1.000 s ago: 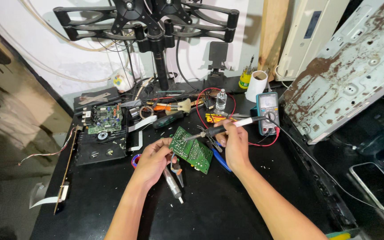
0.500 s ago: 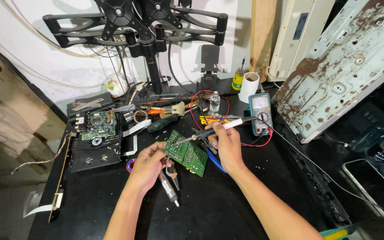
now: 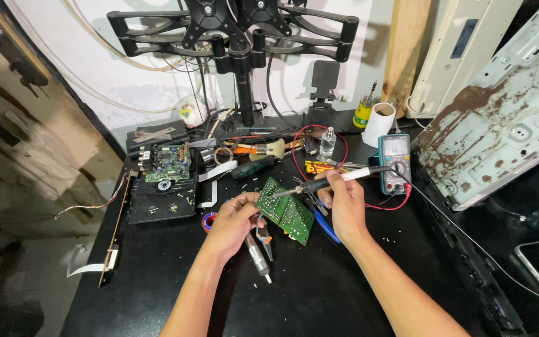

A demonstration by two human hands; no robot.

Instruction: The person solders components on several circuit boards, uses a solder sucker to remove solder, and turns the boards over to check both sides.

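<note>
Left hand (image 3: 235,219) pinching green circuit board (image 3: 286,210), right hand (image 3: 346,203) gripping soldering iron (image 3: 329,183) above it

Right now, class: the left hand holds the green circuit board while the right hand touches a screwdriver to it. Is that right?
Not quite. The head view shows the right hand holding a soldering iron, not a screwdriver. The left hand does hold the green circuit board, with the tip at its upper edge.
</note>
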